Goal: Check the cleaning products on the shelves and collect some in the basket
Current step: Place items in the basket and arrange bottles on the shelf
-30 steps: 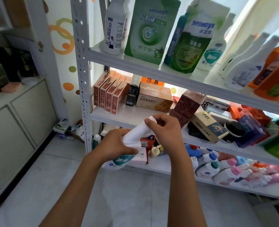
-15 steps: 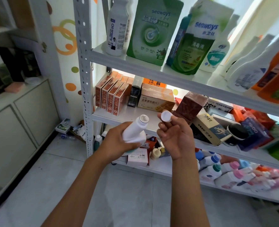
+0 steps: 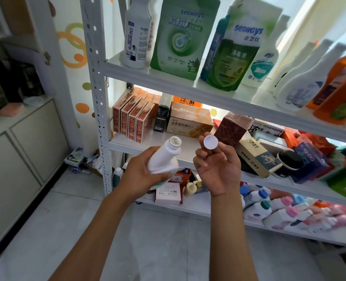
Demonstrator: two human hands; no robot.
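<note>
White bottle: a plastic cleaning bottle (image 3: 164,159) sits at centre frame, tilted, its neck pointing up and right, mouth uncapped with what looks like a seal across it.
Left hand: the left hand (image 3: 141,175), just left of centre, wraps its fingers (image 3: 164,176) round the lower body of the bottle and holds it in the air in front of the middle shelf.
Right hand: the right hand (image 3: 218,169), just right of centre, faces palm up, its fingers (image 3: 221,147) loosely curled, pinching the round white cap (image 3: 210,141) at the tips, held just beside the bottle mouth and apart from it.
Shelves: a white metal shelving unit (image 3: 96,98) fills the middle and right of the frame; green refill pouches (image 3: 183,37) and spray bottles stand on the top shelf, boxes on the middle, small bottles with coloured caps on the lowest.
Basket: none is in view.
Progress: judged early. One product is open and being inspected; capping it again, choosing it or returning it, and gathering items into the basket all appear left to do.
</note>
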